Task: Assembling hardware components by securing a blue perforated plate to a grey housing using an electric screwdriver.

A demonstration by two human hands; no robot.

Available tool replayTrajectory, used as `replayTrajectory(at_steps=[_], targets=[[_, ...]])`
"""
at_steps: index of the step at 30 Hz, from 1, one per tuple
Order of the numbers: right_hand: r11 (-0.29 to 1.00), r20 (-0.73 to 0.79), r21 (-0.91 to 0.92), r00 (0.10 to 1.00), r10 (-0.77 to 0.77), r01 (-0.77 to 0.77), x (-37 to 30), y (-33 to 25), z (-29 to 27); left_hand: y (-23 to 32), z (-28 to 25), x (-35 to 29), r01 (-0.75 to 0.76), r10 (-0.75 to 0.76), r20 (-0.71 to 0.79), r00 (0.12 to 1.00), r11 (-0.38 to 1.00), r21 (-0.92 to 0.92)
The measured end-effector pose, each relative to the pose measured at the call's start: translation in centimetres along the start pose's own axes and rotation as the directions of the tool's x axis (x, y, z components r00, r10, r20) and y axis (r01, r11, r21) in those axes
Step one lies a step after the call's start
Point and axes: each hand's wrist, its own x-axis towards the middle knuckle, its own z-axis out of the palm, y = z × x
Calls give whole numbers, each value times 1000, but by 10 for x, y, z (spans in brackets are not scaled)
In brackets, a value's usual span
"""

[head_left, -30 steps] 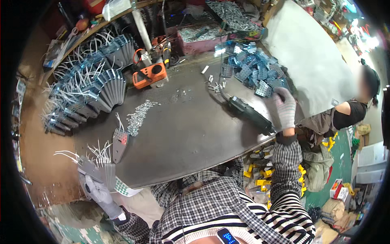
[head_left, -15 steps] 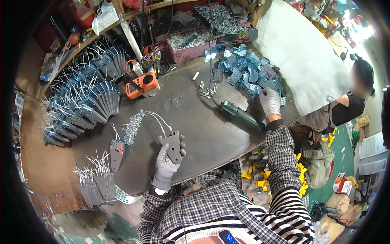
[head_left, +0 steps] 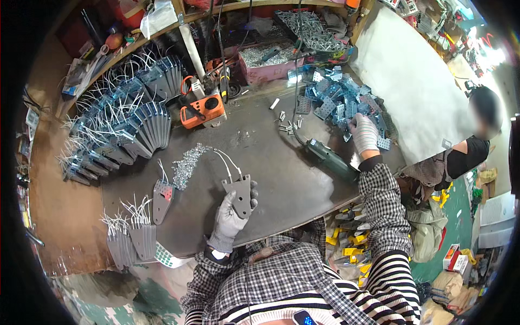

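In my gloved left hand (head_left: 227, 218) is a grey tapered plate (head_left: 239, 194) with holes and two white wires at its far end. The fingers wrap round its edges above the bench. My gloved right hand (head_left: 364, 135) reaches to the near edge of a heap of blue perforated metal brackets (head_left: 338, 103). Its fingers are bent together, and what lies between them is hidden. Close by it on the bench is a dark green corded power tool (head_left: 330, 160). Another grey plate with wires (head_left: 162, 199) lies left of a strip of small shiny fasteners (head_left: 187, 168).
Rows of wired grey plates with blue brackets (head_left: 124, 127) fill the left back. An orange tool (head_left: 202, 111) stands beside them. Behind are a pink box of small fasteners (head_left: 271, 70) and a tray of screws (head_left: 311, 32). More wired plates (head_left: 142, 241) stand front left. Another person (head_left: 460, 154) is at right.
The whole view has shifted a little to the right. My left hand still holds the grey plate, and my right hand stays at the bracket heap with slight finger movement.
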Motion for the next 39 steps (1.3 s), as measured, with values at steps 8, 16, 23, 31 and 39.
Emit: replayTrajectory(at_steps=[8,16,23,31,39], targets=[[980,-123,119,981,-147,162,-3,-11,-24,2,-4,1,15,-14,30,999,1000,-5],[838,-350,402,908,-232,369,4,-80,-79,3,0,1,18,-17,19,1000,1000,-24],[769,-513,256,757,-405,585,30,-122,-71,3,-5,-1,27,-25,51,998,999,-38],[559,-426,615,831,-357,556,26,-186,-69,3,6,0,-7,9,-48,999,998,61],[591,-371,588,834,-408,551,-22,-200,-1,14,36,-1,164,207,-273,940,427,889]])
